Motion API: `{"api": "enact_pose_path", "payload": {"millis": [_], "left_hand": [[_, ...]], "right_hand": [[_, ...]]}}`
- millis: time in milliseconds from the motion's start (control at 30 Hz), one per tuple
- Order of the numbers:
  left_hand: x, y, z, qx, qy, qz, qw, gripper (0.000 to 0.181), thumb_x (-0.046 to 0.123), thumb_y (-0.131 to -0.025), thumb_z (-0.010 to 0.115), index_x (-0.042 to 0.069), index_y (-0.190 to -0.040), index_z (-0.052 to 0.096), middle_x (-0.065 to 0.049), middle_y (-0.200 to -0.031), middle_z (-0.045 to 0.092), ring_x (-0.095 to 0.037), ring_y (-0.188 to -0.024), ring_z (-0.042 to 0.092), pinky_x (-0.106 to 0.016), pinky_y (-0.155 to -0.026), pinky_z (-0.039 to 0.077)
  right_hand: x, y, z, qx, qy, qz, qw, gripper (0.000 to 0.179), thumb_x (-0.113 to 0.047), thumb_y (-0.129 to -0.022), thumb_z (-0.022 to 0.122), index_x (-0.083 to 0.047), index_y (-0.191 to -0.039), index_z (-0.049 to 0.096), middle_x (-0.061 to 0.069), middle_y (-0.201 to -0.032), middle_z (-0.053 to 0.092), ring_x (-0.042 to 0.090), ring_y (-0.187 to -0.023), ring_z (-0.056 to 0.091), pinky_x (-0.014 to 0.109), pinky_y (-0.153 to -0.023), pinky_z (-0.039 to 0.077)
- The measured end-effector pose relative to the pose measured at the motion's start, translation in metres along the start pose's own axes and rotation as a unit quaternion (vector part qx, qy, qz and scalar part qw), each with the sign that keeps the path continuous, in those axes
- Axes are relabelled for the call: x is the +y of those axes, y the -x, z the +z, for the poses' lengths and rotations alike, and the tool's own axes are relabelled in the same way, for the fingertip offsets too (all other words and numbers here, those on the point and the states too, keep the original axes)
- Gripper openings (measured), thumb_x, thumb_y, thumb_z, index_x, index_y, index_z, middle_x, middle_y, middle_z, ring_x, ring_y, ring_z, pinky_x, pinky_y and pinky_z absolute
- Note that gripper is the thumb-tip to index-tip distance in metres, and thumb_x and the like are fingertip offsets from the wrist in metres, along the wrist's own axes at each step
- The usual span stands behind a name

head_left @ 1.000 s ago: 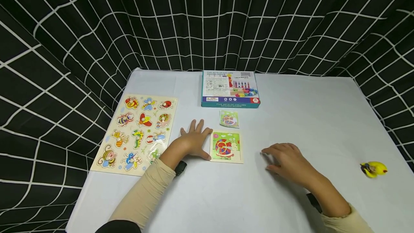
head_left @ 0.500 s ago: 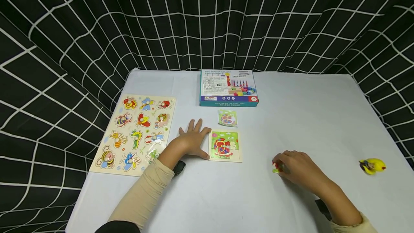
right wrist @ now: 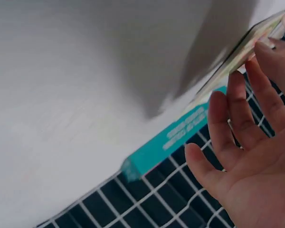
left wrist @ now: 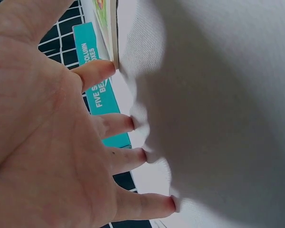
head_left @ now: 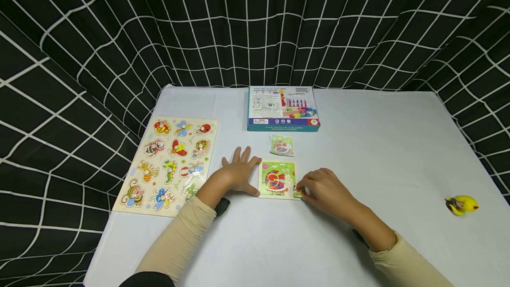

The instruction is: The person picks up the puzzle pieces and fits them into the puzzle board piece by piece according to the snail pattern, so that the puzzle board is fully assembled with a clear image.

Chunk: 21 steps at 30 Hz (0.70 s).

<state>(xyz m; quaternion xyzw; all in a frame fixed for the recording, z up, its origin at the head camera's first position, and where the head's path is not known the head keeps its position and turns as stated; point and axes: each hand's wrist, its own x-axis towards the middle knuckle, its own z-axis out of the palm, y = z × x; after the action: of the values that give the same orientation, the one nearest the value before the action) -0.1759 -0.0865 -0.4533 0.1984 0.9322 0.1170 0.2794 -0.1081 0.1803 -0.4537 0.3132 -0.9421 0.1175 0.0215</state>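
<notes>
A small square wooden puzzle board (head_left: 274, 197) lies mid-table, its picture a red snail on green. My left hand (head_left: 237, 176) is spread flat on the cloth at the board's left side, thumb and a fingertip right at its edge. In the left wrist view, the fingers are straight and apart, one reaching the side of the board (left wrist: 114, 35). At the lower right corner of the board, my right hand (head_left: 330, 193) pinches a red and green puzzle piece (head_left: 298, 191). The piece overlaps the board's corner in the head view. Behind the board lies a small picture card (head_left: 282, 146) with the same snail.
A larger insect peg puzzle (head_left: 169, 169) lies on the left, partly under the left forearm. Farther back rests a flat teal-edged box (head_left: 283, 109) of beads. A yellow toy duck (head_left: 462, 205) is at far right. Black curtains with a white grid (head_left: 271, 25) surround the white table.
The right hand took up the puzzle piece from the cloth to the right, then carried it left to the board's lower right corner. The left hand has stayed at the board's left edge.
</notes>
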Motion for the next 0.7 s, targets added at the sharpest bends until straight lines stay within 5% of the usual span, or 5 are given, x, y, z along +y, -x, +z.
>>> {"api": "enact_pose_path", "payload": {"millis": [500,700], "left_hand": [[0.003,0.001,0.001,-0.005,-0.006,0.002,1.0000,0.101,0.051,-0.069,0.083,0.024,-0.151,0.031,-0.017,-0.163,0.001,-0.043,-0.148,-0.005,-0.076,-0.105,0.013],[-0.001,0.003,0.012,-0.007,0.013,0.007,0.9999,0.102,0.051,-0.068,0.084,0.023,-0.150,0.032,-0.018,-0.162,0.004,-0.044,-0.147,-0.003,-0.077,-0.104,0.013]], "right_hand": [[-0.012,-0.011,0.015,0.020,0.023,-0.025,0.9992,0.018,-0.018,-0.073,0.085,-0.019,-0.090,0.079,-0.003,-0.088,0.069,0.019,-0.090,0.062,0.048,-0.092,0.044],[-0.015,-0.008,0.012,-0.029,-0.011,-0.014,0.9994,0.022,-0.021,-0.076,0.083,-0.016,-0.097,0.077,-0.003,-0.094,0.070,0.020,-0.095,0.063,0.050,-0.094,0.044]]}}
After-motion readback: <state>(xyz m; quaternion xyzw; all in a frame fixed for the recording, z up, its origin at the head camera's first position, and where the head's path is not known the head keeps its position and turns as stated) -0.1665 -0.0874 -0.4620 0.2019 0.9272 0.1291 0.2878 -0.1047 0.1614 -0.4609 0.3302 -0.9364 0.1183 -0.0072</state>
